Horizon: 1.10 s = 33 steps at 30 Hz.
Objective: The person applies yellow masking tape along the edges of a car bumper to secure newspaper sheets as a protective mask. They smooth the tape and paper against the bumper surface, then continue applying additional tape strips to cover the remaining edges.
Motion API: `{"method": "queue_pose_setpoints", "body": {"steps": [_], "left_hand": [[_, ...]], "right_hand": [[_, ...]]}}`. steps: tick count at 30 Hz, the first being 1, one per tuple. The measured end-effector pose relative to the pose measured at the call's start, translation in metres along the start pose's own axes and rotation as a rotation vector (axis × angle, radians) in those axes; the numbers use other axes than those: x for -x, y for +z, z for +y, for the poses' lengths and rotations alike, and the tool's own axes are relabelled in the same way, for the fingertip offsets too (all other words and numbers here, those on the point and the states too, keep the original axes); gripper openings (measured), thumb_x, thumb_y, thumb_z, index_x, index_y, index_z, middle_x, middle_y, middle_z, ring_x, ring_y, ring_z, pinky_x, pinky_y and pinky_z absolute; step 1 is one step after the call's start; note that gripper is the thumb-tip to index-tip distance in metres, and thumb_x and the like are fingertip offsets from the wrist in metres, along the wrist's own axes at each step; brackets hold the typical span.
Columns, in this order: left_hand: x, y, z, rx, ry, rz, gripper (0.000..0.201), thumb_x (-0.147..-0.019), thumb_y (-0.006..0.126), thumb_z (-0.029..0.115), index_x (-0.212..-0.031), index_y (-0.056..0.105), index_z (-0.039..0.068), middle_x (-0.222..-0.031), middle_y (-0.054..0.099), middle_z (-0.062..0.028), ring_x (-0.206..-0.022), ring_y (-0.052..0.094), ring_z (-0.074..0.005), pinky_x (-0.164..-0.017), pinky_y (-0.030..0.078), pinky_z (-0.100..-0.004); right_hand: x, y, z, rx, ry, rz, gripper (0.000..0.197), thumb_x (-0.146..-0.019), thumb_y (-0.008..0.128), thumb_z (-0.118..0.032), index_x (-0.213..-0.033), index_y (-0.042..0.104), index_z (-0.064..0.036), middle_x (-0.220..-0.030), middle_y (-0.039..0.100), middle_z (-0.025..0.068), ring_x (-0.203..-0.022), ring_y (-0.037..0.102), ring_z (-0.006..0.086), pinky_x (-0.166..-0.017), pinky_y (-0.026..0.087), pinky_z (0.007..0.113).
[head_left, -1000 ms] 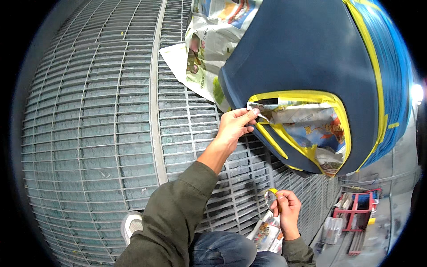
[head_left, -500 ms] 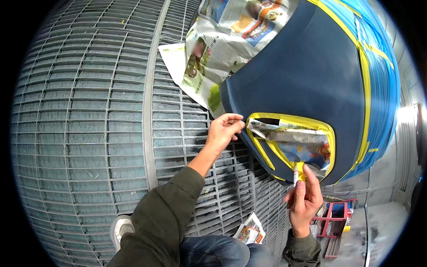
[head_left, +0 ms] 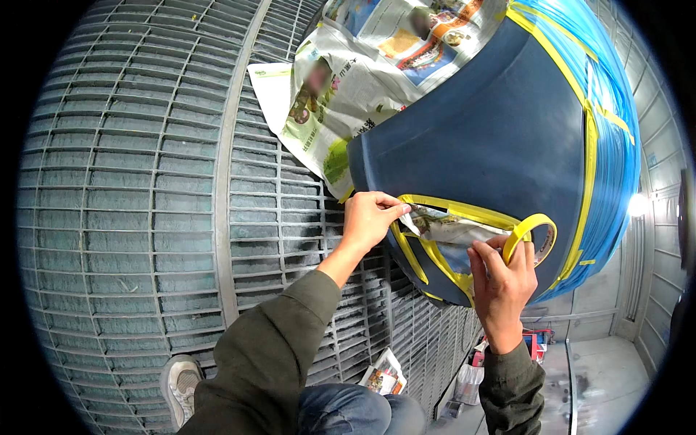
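Note:
A dark blue-grey vehicle body panel (head_left: 471,138), which looks like a bumper, has an opening edged with yellow masking tape. Printed newspaper (head_left: 453,230) covers part of that opening. At the opening's left corner my left hand (head_left: 366,221) is closed, thumb and forefinger pinching the newspaper's pale edge. My right hand (head_left: 504,283) is closed on a roll of yellow masking tape (head_left: 516,233), which stands up past its fingers over the opening's right side. The right fingertips lie close against the newspaper, and whether they also grip it is hidden.
More newspaper (head_left: 362,87) drapes over the panel's upper left. Blue plastic film (head_left: 616,159) held by yellow tape wraps its right side. Below lies a metal floor grating (head_left: 123,217), with a folded printed paper (head_left: 384,373) near my knees. Red equipment (head_left: 536,344) stands at the lower right.
My right hand has moved up and turned, so the tape roll now shows its ring. My left hand has shifted slightly right and now pinches the newspaper edge. The view has shifted a little.

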State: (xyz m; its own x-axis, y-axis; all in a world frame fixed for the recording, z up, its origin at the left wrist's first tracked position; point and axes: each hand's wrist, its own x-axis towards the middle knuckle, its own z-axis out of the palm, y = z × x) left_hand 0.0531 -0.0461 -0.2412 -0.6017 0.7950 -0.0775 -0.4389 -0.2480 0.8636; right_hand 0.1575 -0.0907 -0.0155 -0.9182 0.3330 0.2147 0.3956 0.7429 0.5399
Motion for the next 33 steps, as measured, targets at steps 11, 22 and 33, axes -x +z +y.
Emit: {"method": "queue_pose_setpoints", "body": {"steps": [11,22,33], "left_hand": [[0.001,0.008,-0.008,0.367,-0.361,0.071,0.020,-0.078,0.079,0.012,-0.091,0.072,-0.002,-0.076,0.070,-0.0055,-0.063,0.063,-0.0088,-0.059,0.051,-0.0218],[0.039,0.009,-0.018,0.481,-0.251,0.148,0.017,-0.085,0.072,0.008,-0.096,0.063,-0.002,-0.082,0.066,-0.0050,-0.068,0.061,-0.0085,-0.059,0.051,-0.0216],[0.065,-0.004,0.015,0.756,-0.205,-0.527,0.032,-0.085,0.074,0.014,-0.110,0.067,-0.005,-0.098,0.070,-0.0078,-0.090,0.065,-0.0116,-0.081,0.051,-0.0255]], "right_hand": [[0.015,-0.007,-0.040,-0.423,0.355,-0.314,0.041,-0.091,0.059,-0.015,-0.129,0.049,-0.0070,-0.073,0.063,0.0127,-0.058,0.059,0.0244,-0.054,0.046,0.036],[0.022,0.004,-0.032,-0.659,0.462,-0.455,0.045,-0.091,0.051,-0.007,-0.134,0.039,-0.0034,-0.070,0.062,0.0114,-0.060,0.060,0.0193,-0.059,0.046,0.031],[-0.017,0.009,-0.022,-0.709,0.302,-0.736,0.048,-0.088,0.050,-0.001,-0.132,0.033,-0.0028,-0.075,0.067,0.0199,-0.073,0.066,0.0394,-0.068,0.050,0.044]]}}
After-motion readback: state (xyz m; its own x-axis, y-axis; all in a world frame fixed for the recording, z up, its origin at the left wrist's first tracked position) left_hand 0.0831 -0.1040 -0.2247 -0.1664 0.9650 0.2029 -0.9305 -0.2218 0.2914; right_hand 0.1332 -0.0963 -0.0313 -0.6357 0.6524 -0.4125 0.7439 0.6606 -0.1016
